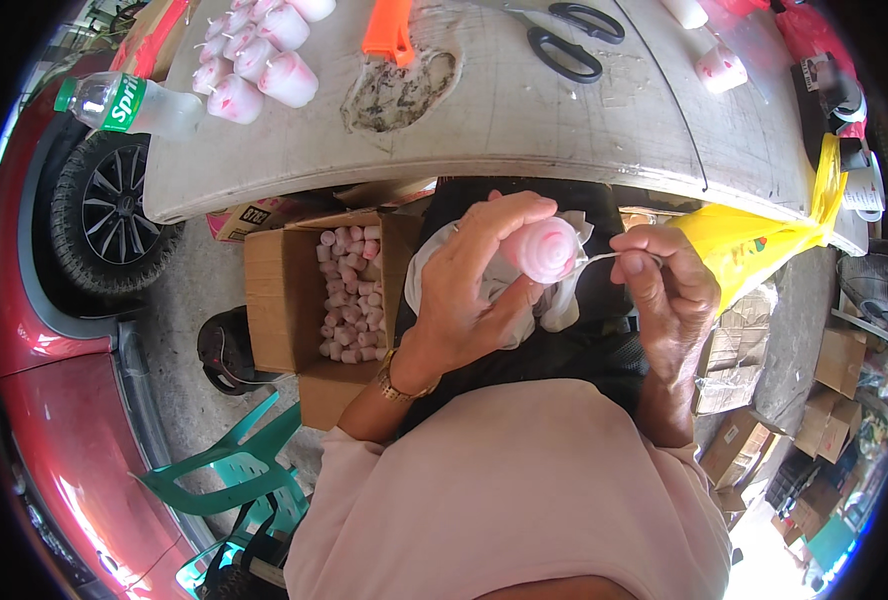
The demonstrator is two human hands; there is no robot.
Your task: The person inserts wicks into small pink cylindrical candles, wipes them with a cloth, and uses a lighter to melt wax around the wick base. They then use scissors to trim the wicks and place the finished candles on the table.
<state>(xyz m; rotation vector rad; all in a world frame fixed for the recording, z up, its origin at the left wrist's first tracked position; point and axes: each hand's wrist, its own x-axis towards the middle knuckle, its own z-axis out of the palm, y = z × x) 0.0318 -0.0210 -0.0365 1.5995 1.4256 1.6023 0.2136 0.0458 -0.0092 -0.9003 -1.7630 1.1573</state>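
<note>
The left hand [474, 280] is closed around a small pink candle [547, 249], fingers wrapped over its top and thumb under it, holding it above the lap, below the near edge of the bench [524, 120]. A white cloth [564, 300] lies under that hand, partly covered by it. The right hand [669, 290] is pinched shut on a thin white wick [599, 259] that runs from the candle's side to the fingertips; the two hands are near each other but apart. On the bench, a cluster of pink candles [259, 50] sits at the far left corner, with a clear plastic bottle [129, 103] lying just off the left edge. An orange tool [389, 28] rests by the far edge, black scissors [569, 40] to its right, and one more candle [721, 68] near the right end. A yellow bag [754, 240] hangs at the right edge. Below the bench's left part, an open cardboard box [274, 290] holds many small pink and white pieces [352, 295]. A green plastic chair [234, 475] stands on the ground beside a red car [34, 330].
</note>
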